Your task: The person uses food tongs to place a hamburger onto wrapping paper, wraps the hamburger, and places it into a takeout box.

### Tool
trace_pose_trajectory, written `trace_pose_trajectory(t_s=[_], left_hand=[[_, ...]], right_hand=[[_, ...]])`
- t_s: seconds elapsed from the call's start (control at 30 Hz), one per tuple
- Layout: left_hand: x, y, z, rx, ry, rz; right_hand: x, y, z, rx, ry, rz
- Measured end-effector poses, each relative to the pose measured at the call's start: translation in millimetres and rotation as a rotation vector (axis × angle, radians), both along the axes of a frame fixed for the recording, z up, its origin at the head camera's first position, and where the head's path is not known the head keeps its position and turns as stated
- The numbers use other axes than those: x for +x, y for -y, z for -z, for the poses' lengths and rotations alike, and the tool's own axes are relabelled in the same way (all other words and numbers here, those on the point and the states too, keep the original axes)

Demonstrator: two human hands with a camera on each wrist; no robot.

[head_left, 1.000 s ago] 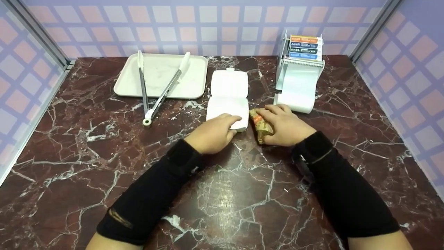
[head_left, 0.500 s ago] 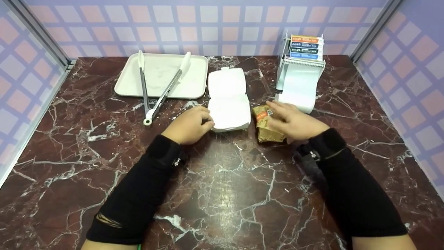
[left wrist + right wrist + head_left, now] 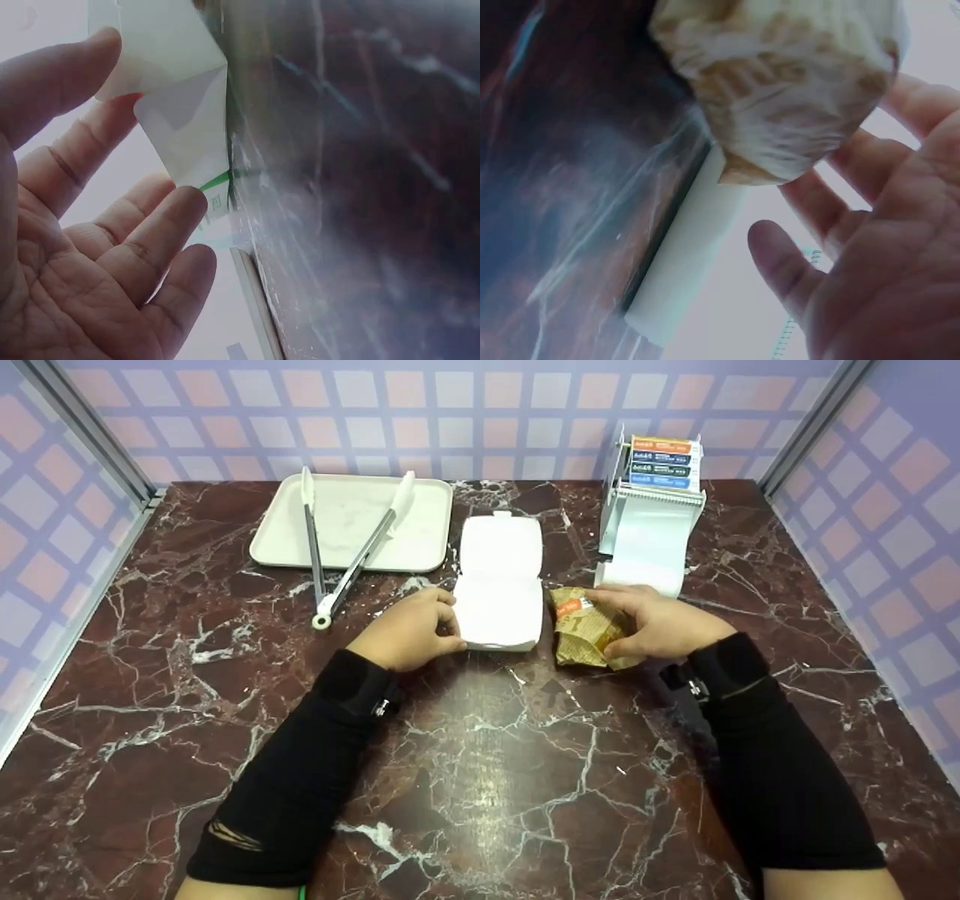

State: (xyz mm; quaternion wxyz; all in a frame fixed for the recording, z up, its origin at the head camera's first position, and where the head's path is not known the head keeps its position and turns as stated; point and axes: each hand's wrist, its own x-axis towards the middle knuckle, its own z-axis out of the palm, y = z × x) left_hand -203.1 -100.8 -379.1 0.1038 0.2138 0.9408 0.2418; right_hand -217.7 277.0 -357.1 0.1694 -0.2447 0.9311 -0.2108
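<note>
In the head view a white clamshell box [image 3: 498, 611] lies unfolded on the dark marbled table, its lid [image 3: 501, 545] laid back. My left hand [image 3: 411, 630] touches the box's left side and near corner with relaxed fingers. The left wrist view shows the thumb [image 3: 60, 82] against the box's pale wall [image 3: 184, 124]. To the right of the box, a brown printed paper-wrapped packet [image 3: 585, 634] lies on the table. My right hand [image 3: 667, 622] holds the packet from its right, thumb in front and fingers at the back. What is inside the paper is hidden.
Behind the left hand, metal tongs [image 3: 358, 562] with white tips lie spread across a cream tray [image 3: 274, 556]. At the back right stands a rack [image 3: 609, 521] with colourful labelled strips [image 3: 661, 463] and a white roll [image 3: 651, 574]. Checked walls enclose the table.
My left hand has moved from the box's front to its left side, and the box has turned slightly. The right hand has shifted right with the packet, which has rolled to lie flatter.
</note>
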Motion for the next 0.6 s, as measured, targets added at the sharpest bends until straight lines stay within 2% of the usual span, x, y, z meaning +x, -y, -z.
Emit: trace_pose_trajectory(t_s=[0.2,0.33,0.47,0.6], left_hand=[[1.8,2.1,-3.8,0.013,-0.002,0.039],[1.6,4.1,-5.7,0.05,0.035,0.056],[0.2,6.3,-5.8,0.08,0.048,0.026],[-0.1,5.9,-4.4,0.043,0.038,-0.003]], right_hand=[[-0.6,7.3,5.1,0.013,-0.053,0.046],[-2.3,10.3,9.8,0.01,-0.051,0.053],[-3.7,12.4,12.8,-0.005,-0.038,0.053],[-2.6,15.0,14.5,0.014,-0.053,0.063]])
